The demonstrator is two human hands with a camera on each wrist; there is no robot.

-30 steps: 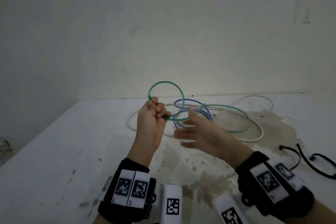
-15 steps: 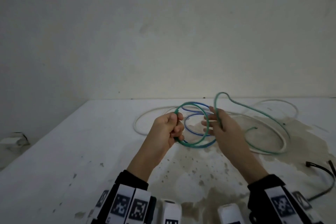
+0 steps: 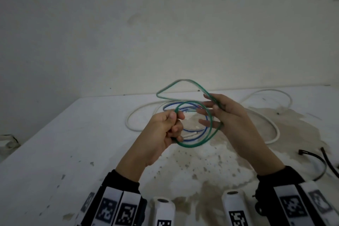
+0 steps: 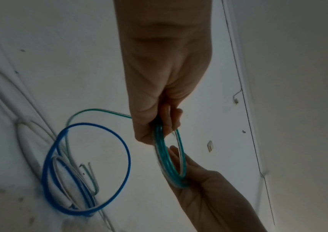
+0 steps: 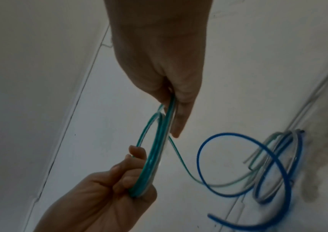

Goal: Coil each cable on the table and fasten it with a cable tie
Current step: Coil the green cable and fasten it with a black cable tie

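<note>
A green cable [image 3: 197,145] is partly wound into a small coil held above the table. My left hand [image 3: 176,124] grips the coil's left side in curled fingers; the left wrist view shows the same coil [image 4: 169,158]. My right hand [image 3: 207,110] pinches the green cable between thumb and fingers at the coil's right side, its other fingers stretched through the ring. A fresh loop [image 3: 183,80] arches up between the hands. The right wrist view shows the coil [image 5: 155,157] and a loose green tail trailing to the table. A blue cable [image 3: 185,105] and a white cable [image 3: 275,128] lie beyond.
The white table [image 3: 73,143] is stained brown around its middle and right. Black cable ties [image 3: 315,158] lie at the right edge. A bare wall stands behind the table. The blue cable [image 4: 87,157] curls over the white one [image 4: 25,141].
My right hand has taken hold of the loose green cable, lifted it off the table and brought a new loop across to the coil in my left hand.
</note>
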